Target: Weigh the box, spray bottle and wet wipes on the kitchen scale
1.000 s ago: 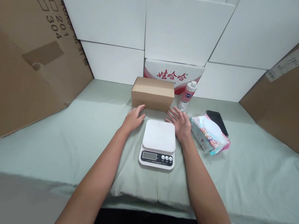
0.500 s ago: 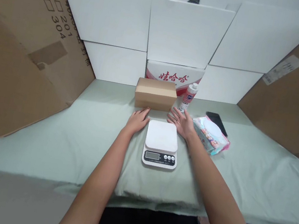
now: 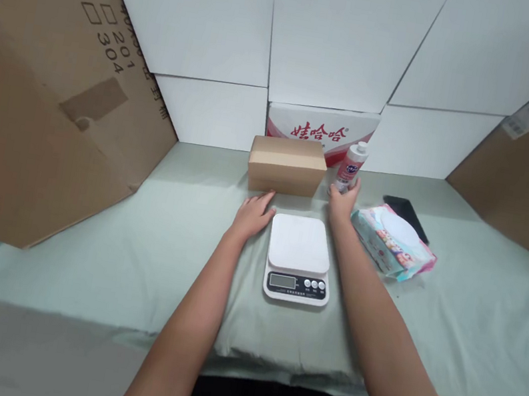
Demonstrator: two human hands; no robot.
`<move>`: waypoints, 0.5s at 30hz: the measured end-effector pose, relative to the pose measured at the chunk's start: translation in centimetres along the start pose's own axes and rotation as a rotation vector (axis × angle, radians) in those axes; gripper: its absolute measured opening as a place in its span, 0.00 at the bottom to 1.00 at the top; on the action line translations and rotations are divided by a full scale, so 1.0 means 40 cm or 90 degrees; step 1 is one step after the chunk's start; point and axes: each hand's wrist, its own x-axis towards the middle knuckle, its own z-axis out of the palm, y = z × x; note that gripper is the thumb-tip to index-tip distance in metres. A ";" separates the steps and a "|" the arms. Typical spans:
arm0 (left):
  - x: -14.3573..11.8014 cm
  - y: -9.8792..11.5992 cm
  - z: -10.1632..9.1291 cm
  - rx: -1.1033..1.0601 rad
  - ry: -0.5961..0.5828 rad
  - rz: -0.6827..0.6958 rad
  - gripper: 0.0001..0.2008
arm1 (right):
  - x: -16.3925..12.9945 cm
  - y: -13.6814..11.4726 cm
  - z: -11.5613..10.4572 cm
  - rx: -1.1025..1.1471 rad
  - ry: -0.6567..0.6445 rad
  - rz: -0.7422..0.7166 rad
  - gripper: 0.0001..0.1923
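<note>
Pale green cloth (image 3: 83, 249) covers the surface under both forearms. Between the two wrists sits a white kitchen scale (image 3: 299, 258), its display and buttons on the near edge and its weighing plate bare. The left hand (image 3: 252, 213) rests flat on the cloth just left of the scale's far corner, fingers loosely spread and holding nothing. Just beyond its fingertips stands a small brown cardboard box (image 3: 287, 165), closed, long side facing the person. The right hand (image 3: 343, 201) reaches past the scale's far right corner to a small white bottle (image 3: 351, 165) with a pink label, which stands upright just right of the box; the fingers appear to curl round the bottle's base, though the grip is too small to judge as firm. To the right of that hand lies a soft pack of wet wipes (image 3: 392, 241), and just beyond the pack a dark phone (image 3: 407, 210) lies flat. Behind the box and bottle, a white carton with red lettering (image 3: 321, 128) leans against white panels.
</note>
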 end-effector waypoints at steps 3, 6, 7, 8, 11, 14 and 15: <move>-0.002 0.005 -0.004 -0.012 0.003 -0.005 0.29 | 0.025 0.016 0.002 -0.066 0.106 -0.001 0.26; -0.006 0.013 -0.011 -0.038 0.018 0.004 0.26 | -0.013 -0.004 0.000 -0.015 0.068 -0.047 0.25; -0.007 0.016 -0.013 -0.054 0.020 0.009 0.23 | -0.037 -0.021 -0.005 0.009 0.046 -0.071 0.26; -0.009 0.019 -0.015 -0.073 0.017 0.014 0.22 | -0.064 -0.043 -0.011 0.031 0.021 -0.096 0.27; -0.013 0.026 -0.018 -0.118 -0.004 0.022 0.23 | -0.155 -0.123 -0.040 0.064 -0.066 -0.143 0.26; -0.018 0.029 -0.016 -0.145 -0.020 0.037 0.22 | -0.242 -0.180 -0.072 0.073 -0.155 -0.146 0.25; -0.019 0.030 -0.015 -0.151 -0.029 0.047 0.22 | -0.265 -0.187 -0.078 0.071 -0.175 -0.145 0.25</move>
